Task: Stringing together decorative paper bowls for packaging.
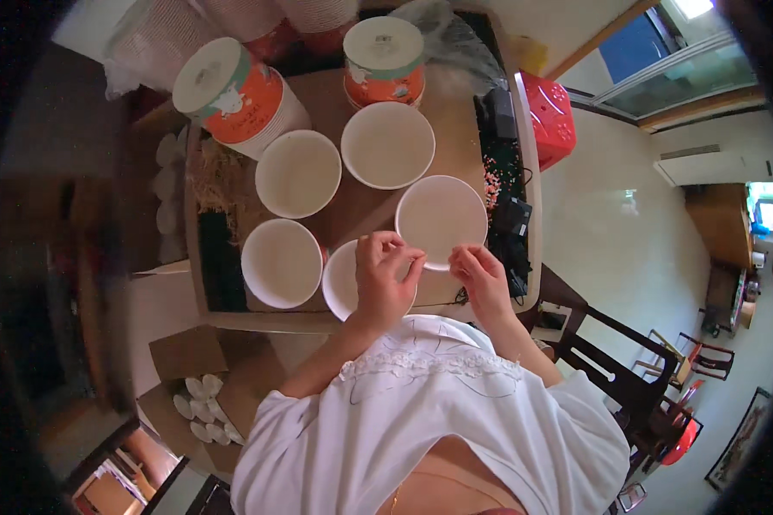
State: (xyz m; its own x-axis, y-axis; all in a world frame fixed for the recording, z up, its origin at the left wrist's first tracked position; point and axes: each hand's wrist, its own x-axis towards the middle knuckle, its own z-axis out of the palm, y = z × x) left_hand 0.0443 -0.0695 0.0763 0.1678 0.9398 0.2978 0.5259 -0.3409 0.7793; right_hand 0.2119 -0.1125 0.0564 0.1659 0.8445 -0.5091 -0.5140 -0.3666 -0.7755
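Both grips, left hand (385,276) and right hand (481,276), pinch the white bowl's (442,219) near rim.

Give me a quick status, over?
Left hand and right hand pinch rim of white paper bowl. Four more open bowls alongside. Nothing blocking.

A: Where is there open room on the table (455,129)?

B: Very little. Five white paper bowls crowd the top: one by the left hand (385,279) at the near edge (343,283), one left of it (282,262), two farther back (298,173) (387,144), and one (441,221) by the right hand (483,279).

A: Any gaps?

B: A bare strip of wood runs between the bowls at the middle (352,210). Behind, two orange-and-white cup stacks (236,94) (384,60) block the far edge. A black device with cables (507,189) lines the right side.
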